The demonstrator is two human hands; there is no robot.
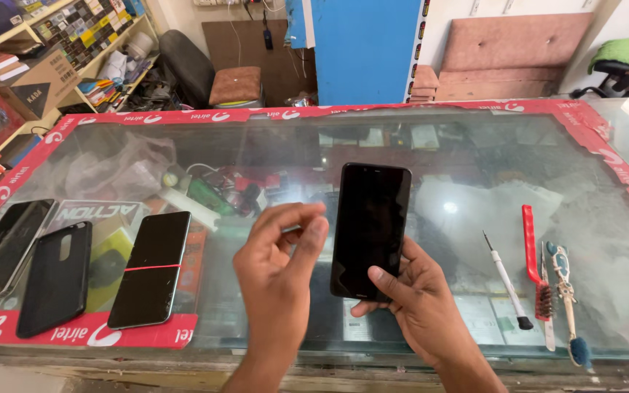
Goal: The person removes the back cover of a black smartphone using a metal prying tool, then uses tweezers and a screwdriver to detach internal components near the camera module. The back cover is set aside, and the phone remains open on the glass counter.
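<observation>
While my right hand props the black phone upright at the centre of the frame, fingers wrapped round its lower edge and screen toward me, my left hand hovers just beside it, thumb and fingertips pinched nearly shut on something too small to tell. I judge this an inspection step; the next move calls for a steady grip and a fine touch at the phone's edge. Below lies the glass-topped desk, red-bordered, with a screwdriver and red brush at lower right, three more phones at lower left, shelves at upper left.
</observation>
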